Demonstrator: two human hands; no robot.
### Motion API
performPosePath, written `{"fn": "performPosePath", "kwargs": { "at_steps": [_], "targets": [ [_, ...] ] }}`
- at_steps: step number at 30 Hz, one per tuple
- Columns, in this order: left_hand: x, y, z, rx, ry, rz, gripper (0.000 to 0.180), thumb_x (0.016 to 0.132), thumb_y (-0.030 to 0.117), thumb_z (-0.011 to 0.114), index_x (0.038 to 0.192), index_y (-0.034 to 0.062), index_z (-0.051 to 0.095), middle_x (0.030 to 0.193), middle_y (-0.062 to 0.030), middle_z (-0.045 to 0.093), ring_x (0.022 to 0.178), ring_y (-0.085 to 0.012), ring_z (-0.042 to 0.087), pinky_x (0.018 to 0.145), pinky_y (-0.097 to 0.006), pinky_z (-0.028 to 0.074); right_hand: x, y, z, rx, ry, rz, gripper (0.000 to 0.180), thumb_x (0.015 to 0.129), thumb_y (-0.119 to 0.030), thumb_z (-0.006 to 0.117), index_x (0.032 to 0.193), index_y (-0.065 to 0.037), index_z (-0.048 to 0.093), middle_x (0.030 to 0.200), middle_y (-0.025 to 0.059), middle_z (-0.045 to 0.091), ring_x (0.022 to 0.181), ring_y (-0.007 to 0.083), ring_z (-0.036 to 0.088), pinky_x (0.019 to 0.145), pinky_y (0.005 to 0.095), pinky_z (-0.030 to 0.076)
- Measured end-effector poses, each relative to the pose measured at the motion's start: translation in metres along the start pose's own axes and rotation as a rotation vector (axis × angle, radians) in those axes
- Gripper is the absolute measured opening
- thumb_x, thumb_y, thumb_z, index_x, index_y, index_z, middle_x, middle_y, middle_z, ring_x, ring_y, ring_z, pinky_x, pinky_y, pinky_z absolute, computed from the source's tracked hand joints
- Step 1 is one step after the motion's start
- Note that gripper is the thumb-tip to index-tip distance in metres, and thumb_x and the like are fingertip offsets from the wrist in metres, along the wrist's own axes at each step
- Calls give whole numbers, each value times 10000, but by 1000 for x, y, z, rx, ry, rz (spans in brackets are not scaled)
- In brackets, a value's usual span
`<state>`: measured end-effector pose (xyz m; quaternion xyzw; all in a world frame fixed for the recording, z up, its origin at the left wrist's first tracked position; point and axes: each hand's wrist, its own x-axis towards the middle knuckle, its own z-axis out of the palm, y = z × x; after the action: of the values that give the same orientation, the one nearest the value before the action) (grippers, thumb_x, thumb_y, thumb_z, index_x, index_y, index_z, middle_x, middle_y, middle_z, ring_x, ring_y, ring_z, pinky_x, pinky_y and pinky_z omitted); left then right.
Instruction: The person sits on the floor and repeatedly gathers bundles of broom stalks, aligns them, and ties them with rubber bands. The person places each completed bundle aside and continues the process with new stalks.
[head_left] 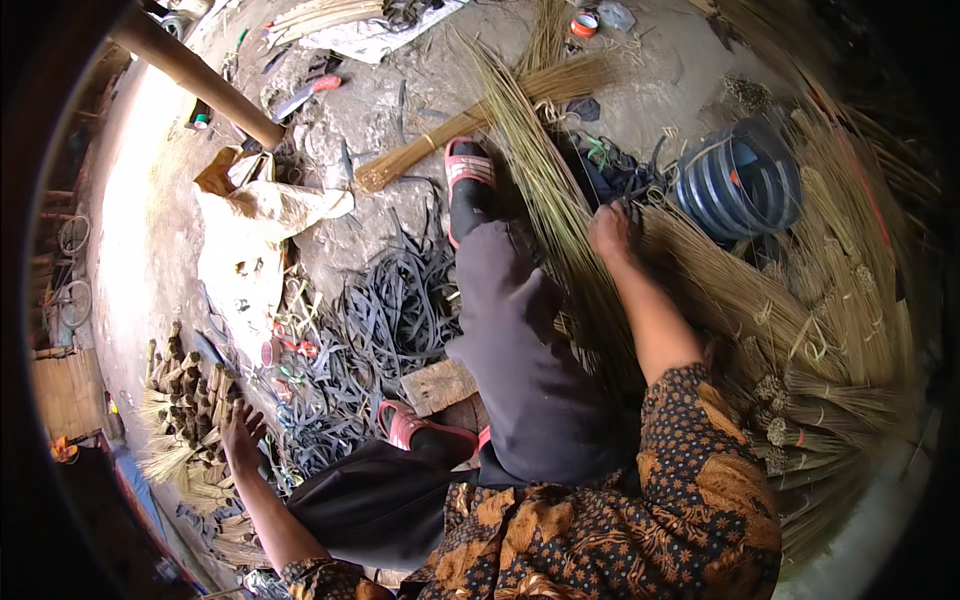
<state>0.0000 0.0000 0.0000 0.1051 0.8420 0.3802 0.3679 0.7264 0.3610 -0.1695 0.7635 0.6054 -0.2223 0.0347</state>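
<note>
My left hand [242,437] is held out at the lower left, its fingers apart and nothing seen in them. Beside it is a pile of small bundles of pale bristles with dark bound ends [190,395]. On the right, my right hand [613,232] is closed, its fingers curled down and partly hidden. A dark, narrow, straight-edged thing [584,176] shows just beyond those fingers; its kind is unclear. Long greenish stalks [545,165] slant along the left of this hand, and a thick bundle of brown stalks [725,275] lies to its right.
Tangled black strips [400,310] cover the floor left of my legs. A clear bluish ribbed plastic container [738,185] stands at right among stalks. Across the floor ahead lies a tied stalk bundle [430,140]. A wooden block [440,387], pale sack [245,240], red-handled knife [305,97] and post [200,75] are around.
</note>
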Motion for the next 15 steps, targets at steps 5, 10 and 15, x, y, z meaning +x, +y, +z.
{"fn": "performPosePath", "kwargs": {
  "at_steps": [5, 10, 15],
  "targets": [
    [8, 1, 3, 19, -87, 31, 587, 1051, 464, 585, 1496, 87, 516, 1446, -184, 595, 1149, -298, 681, 907, -396, 557, -118, 53, -47, -295, -375, 47, 472, 919, -301, 718, 1221, 60, 693, 1410, 325, 573, 1372, 455, 509, 1125, 499, 443],
    [5, 6, 7, 73, -156, 37, 578, 1055, 466, 572, 1491, 90, 518, 1425, -187, 608, 1124, -279, 692, 909, -390, 559, -138, 70, -66, 110, -207, -136, 937, 878, -600, 749, 1504, 43, 476, 1551, 310, 448, 1464, 440, 411, 1213, 464, 354],
    [-2, 5, 11, 83, -114, 32, 589, 1050, 473, 587, 1485, 82, 521, 1406, -193, 613, 1114, -283, 693, 887, -383, 570, -75, 3, -24, 77, -161, 90, 1332, 770, -748, 758, 1629, 50, 125, 1658, 298, 270, 1545, 409, 285, 1267, 503, 244]
  ]
}}
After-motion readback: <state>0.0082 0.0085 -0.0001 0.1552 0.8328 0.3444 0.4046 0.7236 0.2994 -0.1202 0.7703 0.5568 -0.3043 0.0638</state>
